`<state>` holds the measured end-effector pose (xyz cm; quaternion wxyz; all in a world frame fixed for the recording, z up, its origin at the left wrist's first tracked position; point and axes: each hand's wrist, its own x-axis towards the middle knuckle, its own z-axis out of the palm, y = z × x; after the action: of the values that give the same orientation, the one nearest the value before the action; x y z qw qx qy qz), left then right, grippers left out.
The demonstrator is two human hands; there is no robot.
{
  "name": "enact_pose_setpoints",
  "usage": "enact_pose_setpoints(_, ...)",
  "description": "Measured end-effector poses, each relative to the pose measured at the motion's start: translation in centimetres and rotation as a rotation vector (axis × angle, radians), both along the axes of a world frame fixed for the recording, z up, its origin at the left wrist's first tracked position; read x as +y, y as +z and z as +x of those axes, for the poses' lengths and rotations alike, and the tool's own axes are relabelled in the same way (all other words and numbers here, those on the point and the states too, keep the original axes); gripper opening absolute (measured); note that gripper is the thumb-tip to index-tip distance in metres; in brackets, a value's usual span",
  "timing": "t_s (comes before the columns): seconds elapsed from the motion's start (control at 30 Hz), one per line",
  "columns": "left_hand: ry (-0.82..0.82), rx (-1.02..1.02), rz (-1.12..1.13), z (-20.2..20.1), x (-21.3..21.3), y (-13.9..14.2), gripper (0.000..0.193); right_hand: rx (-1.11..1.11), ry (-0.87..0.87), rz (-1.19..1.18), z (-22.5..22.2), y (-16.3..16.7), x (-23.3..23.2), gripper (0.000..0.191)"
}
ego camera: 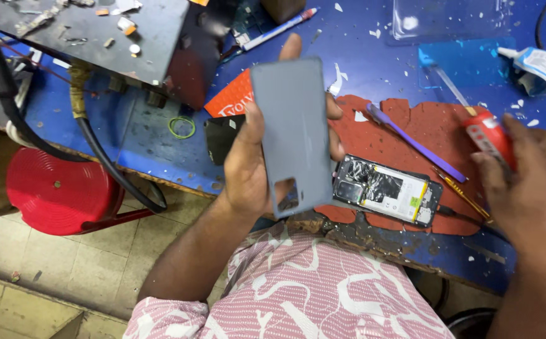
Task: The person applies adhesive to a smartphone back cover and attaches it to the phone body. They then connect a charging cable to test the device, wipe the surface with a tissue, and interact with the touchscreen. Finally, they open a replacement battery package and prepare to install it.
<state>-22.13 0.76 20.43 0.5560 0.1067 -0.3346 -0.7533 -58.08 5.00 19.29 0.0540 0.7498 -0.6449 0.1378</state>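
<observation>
Above the blue workbench [373,69], the left hand [254,163] held a grey phone back cover [295,135] upright, its fingers wrapped round the long edges and one fingertip showing over the top edge. The cover's plain side faced the camera, with the camera cut-out at the bottom, near the heel of the hand; that grip on the edges looked chosen to keep the fingers off the broad face, though the side turned away could not be seen. The right hand [527,188] was closed around a small red bottle [489,135] with a long clear nozzle pointing up and away to the left, held low over the bench to the right, well apart from the cover.

Between the two hands, on a worn red mat [411,119], lay the opened phone [387,190] with its inner parts and battery facing up, just right of the cover's lower edge and close to the bench's front edge, probably set there to stay within easy reach of both hands. A purple pry tool [414,141] lay slantwise on the mat above the phone, and a thin brass-coloured tool [462,191] lay beside the phone's right end. Further back were a pen [279,28], a clear sheet [452,19] and a white glue tube [540,63]. A green rubber band [182,127] lay left of the cover, and a red stool [56,188] stood below the bench
</observation>
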Motion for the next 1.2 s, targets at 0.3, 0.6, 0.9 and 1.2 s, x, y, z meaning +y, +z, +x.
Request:
enact_pose_setpoints(0.3,-0.112,0.036,-0.043,-0.2,0.1,-0.9,0.103,-0.963,-0.226,0.126,4.7,3.2,2.1,0.052)
enact_pose_setpoints(0.6,-0.077,-0.063,-0.059,-1.0,0.8,-0.6,0.108,-0.580,0.131,0.168,13.6,7.3,1.4,0.044)
enact_pose_setpoints(0.9,-0.026,-0.116,-0.140,-0.8,1.2,-0.9,0.101,-0.463,0.175,0.078,15.0,7.4,1.0,0.047)
enact_pose_setpoints(1.2,-0.046,-0.112,-0.136,-0.7,1.4,-0.4,0.103,-0.420,0.202,0.039,15.2,7.5,0.8,0.046)
